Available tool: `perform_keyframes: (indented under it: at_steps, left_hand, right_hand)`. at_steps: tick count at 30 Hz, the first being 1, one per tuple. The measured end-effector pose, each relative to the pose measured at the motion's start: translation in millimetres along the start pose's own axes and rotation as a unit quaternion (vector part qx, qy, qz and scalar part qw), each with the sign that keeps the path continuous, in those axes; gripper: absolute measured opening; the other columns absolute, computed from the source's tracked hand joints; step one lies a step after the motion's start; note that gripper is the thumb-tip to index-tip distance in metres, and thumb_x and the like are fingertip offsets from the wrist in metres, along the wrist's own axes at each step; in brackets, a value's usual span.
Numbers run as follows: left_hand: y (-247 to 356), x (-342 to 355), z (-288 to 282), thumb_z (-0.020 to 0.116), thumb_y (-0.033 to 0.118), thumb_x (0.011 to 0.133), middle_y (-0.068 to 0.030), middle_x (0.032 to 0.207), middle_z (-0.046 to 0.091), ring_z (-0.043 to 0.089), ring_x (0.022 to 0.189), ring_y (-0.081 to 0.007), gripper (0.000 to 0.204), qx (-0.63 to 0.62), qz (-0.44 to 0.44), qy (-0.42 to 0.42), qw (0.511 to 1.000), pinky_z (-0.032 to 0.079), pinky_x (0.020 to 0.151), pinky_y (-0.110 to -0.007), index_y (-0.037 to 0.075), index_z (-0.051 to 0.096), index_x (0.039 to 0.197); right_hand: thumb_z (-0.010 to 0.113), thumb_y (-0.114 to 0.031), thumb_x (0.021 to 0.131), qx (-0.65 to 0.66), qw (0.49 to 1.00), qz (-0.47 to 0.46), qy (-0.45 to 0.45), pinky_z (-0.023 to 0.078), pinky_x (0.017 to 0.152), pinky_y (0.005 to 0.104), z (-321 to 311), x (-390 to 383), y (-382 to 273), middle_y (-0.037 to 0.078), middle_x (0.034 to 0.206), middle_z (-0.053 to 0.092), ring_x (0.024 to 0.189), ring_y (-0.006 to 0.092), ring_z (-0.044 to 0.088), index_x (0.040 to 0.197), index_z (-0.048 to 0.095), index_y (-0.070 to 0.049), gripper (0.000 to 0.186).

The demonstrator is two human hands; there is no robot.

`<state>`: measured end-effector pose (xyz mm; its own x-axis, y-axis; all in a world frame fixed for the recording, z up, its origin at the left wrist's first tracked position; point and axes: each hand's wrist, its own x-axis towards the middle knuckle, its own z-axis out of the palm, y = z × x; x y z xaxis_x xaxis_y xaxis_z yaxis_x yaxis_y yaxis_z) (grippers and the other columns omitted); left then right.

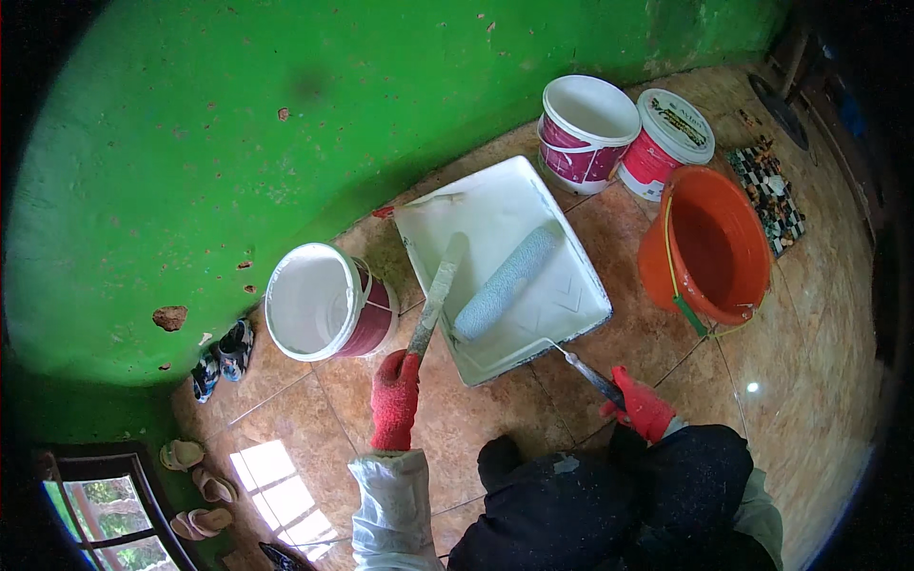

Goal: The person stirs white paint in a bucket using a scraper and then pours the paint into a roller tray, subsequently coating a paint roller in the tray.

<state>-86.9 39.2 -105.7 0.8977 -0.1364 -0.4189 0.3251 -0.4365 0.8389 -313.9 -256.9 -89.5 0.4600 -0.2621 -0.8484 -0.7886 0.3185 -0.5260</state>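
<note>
A white paint tray (581, 285) lies on the tiled floor in front of me. My left hand (394, 400), in a red knit glove, is closed round a flat, paint-smeared stick (434, 303), whose pale tip reaches over the tray's left side. In my right hand (644, 403), gloved likewise, is the dark handle of a paint roller (506, 284). Its fluffy pale-blue sleeve rests slantwise inside the tray, with whitish paint around it. Left of the tray, an open white-and-maroon paint bucket (367, 314) stands near my left hand, its inside coated white.
Against the green wall (238, 143), patchy with chips, stand an open paint bucket (583, 157) and a lidded one (652, 169). An orange pail (657, 257) is at right, beside a checkered mat (769, 205). Several shoes (234, 350) line the left wall near a window (124, 514).
</note>
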Motion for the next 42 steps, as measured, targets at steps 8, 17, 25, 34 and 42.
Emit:
perform_keyframes:
  at_steps: [8, 17, 25, 34, 42]
  left_hand:
    - [-1.2, 3.5, 0.6, 0.055, 0.026, 0.086, 0.0005, 0.064, 0.052, 0.047, 0.054, -0.0077, 0.028, -0.025, -0.012, -0.01, 1.0, 0.039, 0.05, -0.024, 0.002, 0.061, 0.098]
    - [-6.1, 4.1, -0.2, 0.055, 0.026, 0.087, 0.0016, 0.062, 0.049, 0.045, 0.05, -0.0063, 0.027, -0.055, -0.021, -0.028, 0.998, 0.037, 0.045, -0.022, 0.003, 0.059, 0.101]
    - [-3.6, 4.2, 3.3, 0.055, 0.026, 0.088, 0.0027, 0.062, 0.048, 0.042, 0.047, -0.0052, 0.026, -0.033, -0.024, -0.014, 0.999, 0.035, 0.041, -0.021, 0.004, 0.059, 0.1]
    - [-2.5, 1.2, 2.5, 0.056, 0.027, 0.087, 0.0013, 0.064, 0.05, 0.046, 0.054, -0.0068, 0.029, -0.02, -0.018, -0.016, 0.999, 0.038, 0.048, -0.023, 0.002, 0.059, 0.102]
    - [3.8, -2.6, 5.2, 0.055, 0.028, 0.087, 0.0014, 0.062, 0.05, 0.046, 0.051, -0.0075, 0.029, 0.01, -0.015, -0.002, 1.0, 0.038, 0.047, -0.024, 0.003, 0.06, 0.101]
  right_hand:
    - [0.035, -0.044, 0.093, -0.074, 0.989, -0.124, 0.034, 0.034, 0.043, 0.0242, -4.9, 4.3, 20.1, 0.011, 0.068, 0.059, 0.048, 0.012, 0.046, 0.101, 0.049, -0.005, 0.042]
    - [0.031, -0.053, 0.091, -0.077, 0.997, -0.021, 0.015, 0.034, 0.044, 0.0237, -2.4, -6.4, 0.7, 0.007, 0.069, 0.06, 0.049, 0.0106, 0.044, 0.1, 0.049, -0.007, 0.05]
    - [0.031, -0.055, 0.091, 0.021, 1.0, 0.018, 0.007, 0.032, 0.041, 0.0231, -2.4, 2.1, 6.3, 0.007, 0.068, 0.061, 0.045, 0.0089, 0.041, 0.088, 0.05, -0.011, 0.047]
    - [0.03, -0.056, 0.09, -0.023, 0.998, -0.045, -0.037, 0.027, 0.037, 0.0238, -10.7, 9.6, 21.5, 0.0, 0.054, 0.046, 0.037, 0.0088, 0.034, 0.078, 0.049, -0.013, 0.048]
    - [0.03, -0.063, 0.087, 0.068, 0.997, 0.013, -0.035, 0.028, 0.036, 0.0218, -5.4, -3.0, 6.6, -0.001, 0.051, 0.044, 0.036, 0.0073, 0.034, 0.078, 0.052, -0.011, 0.057]
